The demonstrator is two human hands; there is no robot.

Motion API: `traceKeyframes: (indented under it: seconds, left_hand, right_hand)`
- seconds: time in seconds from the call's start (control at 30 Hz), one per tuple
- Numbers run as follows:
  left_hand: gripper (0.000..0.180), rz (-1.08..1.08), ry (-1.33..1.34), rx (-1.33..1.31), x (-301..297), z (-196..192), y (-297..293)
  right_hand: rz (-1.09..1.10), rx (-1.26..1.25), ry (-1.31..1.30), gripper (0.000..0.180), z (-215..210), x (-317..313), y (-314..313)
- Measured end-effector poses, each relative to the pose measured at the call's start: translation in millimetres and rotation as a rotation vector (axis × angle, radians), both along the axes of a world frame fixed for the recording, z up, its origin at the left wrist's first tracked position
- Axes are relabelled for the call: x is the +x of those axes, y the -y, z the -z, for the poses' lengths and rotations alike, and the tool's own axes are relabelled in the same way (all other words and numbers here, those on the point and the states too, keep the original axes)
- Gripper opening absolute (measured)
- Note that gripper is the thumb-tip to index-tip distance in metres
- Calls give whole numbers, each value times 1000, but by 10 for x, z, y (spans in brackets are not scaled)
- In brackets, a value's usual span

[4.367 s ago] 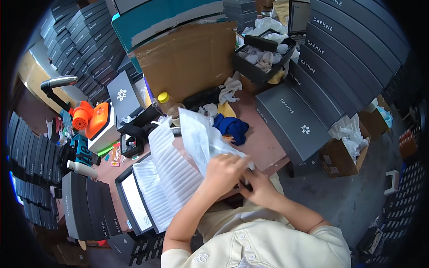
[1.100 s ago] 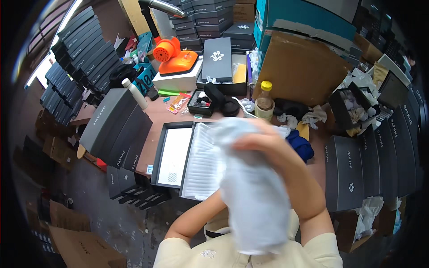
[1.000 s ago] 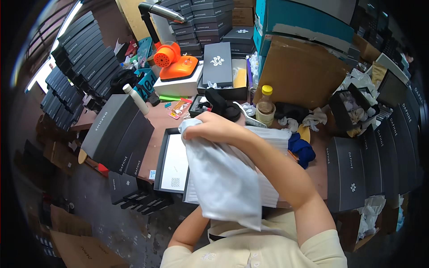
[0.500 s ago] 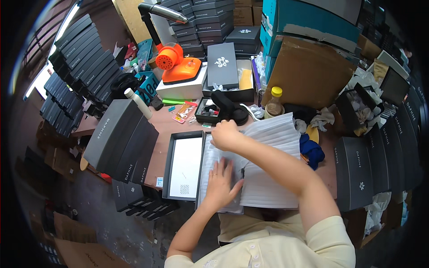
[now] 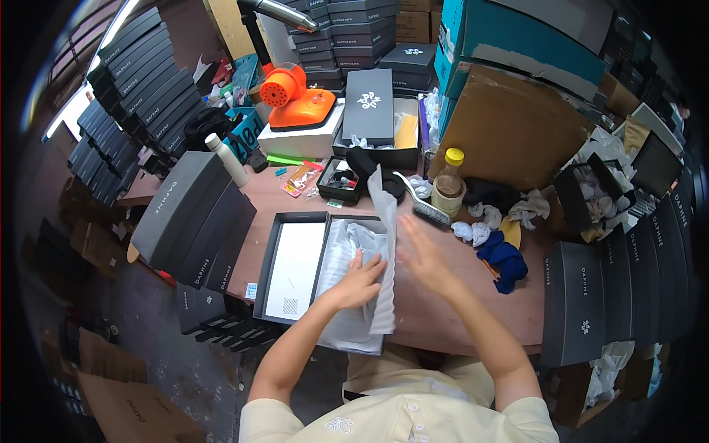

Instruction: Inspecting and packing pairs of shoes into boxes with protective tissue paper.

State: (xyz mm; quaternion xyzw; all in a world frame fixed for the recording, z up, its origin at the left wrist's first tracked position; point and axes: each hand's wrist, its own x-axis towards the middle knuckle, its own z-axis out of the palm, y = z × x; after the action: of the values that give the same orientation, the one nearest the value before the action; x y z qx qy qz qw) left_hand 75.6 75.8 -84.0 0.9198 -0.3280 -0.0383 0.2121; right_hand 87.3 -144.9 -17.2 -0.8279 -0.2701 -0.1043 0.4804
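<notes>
An open dark grey shoebox lies before me, its white-lined half (image 5: 295, 266) on the left. The other half holds thin white wrapping (image 5: 343, 247). My left hand (image 5: 358, 282) rests on that wrapping with its fingers spread. A ribbed white foam sheet (image 5: 385, 273) stands folded up along the box's right side. Just right of the sheet is my right hand (image 5: 422, 257), fingers stretched out and slightly blurred; I cannot tell whether it touches the sheet. What lies under the wrapping is hidden.
Dark shoeboxes (image 5: 196, 221) stand at the left, more (image 5: 583, 303) at the right. An orange machine (image 5: 303, 107) sits on a white box. A brush (image 5: 428, 210), a yellow-capped bottle (image 5: 448, 188) and a blue cloth (image 5: 506, 262) lie or stand right of the box.
The foam sheet, spread out to the right earlier, is now folded up toward the box. My right hand has come down and right from the box's far edge. My left hand stays on the wrapping.
</notes>
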Motion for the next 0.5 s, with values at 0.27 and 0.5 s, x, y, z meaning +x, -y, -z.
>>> traceKeyframes:
  seconds: [0.27, 0.5]
  left_hand:
    - [29, -841, 313, -313, -1105, -399, -945]
    - [21, -690, 116, -1, -1453, -119, -954]
  right_hand:
    - [-124, -918, 59, 82, -27, -159, -1239]
    - [-131, -859, 236, 71, 30, 183, -1475]
